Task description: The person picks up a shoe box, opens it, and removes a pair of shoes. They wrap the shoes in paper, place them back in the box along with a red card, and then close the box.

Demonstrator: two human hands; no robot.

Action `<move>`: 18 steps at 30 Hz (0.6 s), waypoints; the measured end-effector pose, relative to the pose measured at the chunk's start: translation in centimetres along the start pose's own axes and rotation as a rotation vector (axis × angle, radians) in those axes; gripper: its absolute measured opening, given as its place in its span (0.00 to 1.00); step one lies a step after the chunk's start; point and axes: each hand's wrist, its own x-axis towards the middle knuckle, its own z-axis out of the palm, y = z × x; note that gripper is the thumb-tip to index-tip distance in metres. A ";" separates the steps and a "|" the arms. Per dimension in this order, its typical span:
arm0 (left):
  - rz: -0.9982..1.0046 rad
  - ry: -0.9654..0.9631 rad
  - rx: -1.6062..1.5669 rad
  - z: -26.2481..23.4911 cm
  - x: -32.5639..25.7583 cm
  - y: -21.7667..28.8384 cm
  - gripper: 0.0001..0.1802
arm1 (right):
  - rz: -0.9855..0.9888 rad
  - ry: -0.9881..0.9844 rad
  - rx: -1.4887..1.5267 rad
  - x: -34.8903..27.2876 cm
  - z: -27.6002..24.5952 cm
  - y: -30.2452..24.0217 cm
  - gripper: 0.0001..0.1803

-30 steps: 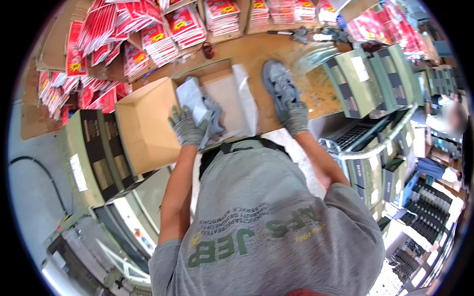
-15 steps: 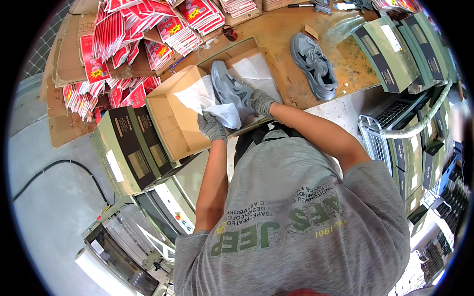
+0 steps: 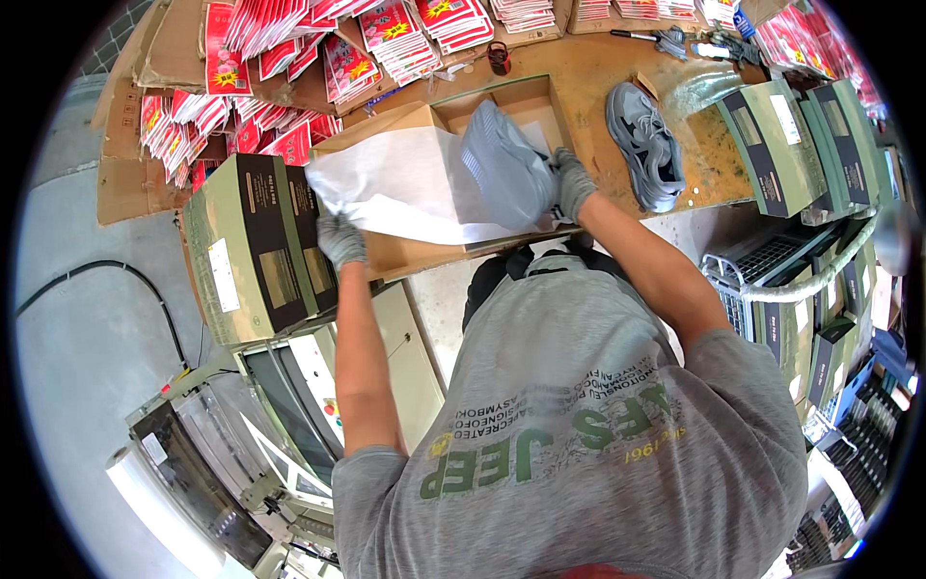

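Note:
My left hand point(image 3: 340, 239), in a grey knit glove, pinches the left end of a white tissue paper sheet point(image 3: 400, 183) and pulls it taut over an open shoebox point(image 3: 529, 90). My right hand point(image 3: 575, 181), gloved the same way, grips a grey sneaker point(image 3: 506, 164) by one end. This sneaker is tipped over the box with its sole partly turned up, and the paper's right end lies against it. A second grey sneaker point(image 3: 644, 145) rests on the table to the right of the box. My right fingertips are partly hidden by the shoe.
Closed green shoeboxes stand at the left point(image 3: 256, 241) and right point(image 3: 772, 140). Red printed packets point(image 3: 395, 39) lie in piles on cardboard along the back. A dark red roll point(image 3: 499, 58) sits behind the box. Below right is a wire cart point(image 3: 733, 275) with more shoeboxes.
My left hand moved left, drawing the tissue paper out from a crumple into a broad sheet. My right hand moved right with the sneaker, which has rolled to show its sole. The view shifted slightly.

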 end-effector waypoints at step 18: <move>0.095 -0.531 0.719 7.5 -10.9 8.7 0.48 | -0.840 -0.244 -0.449 -16.7 -0.3 -5.9 0.23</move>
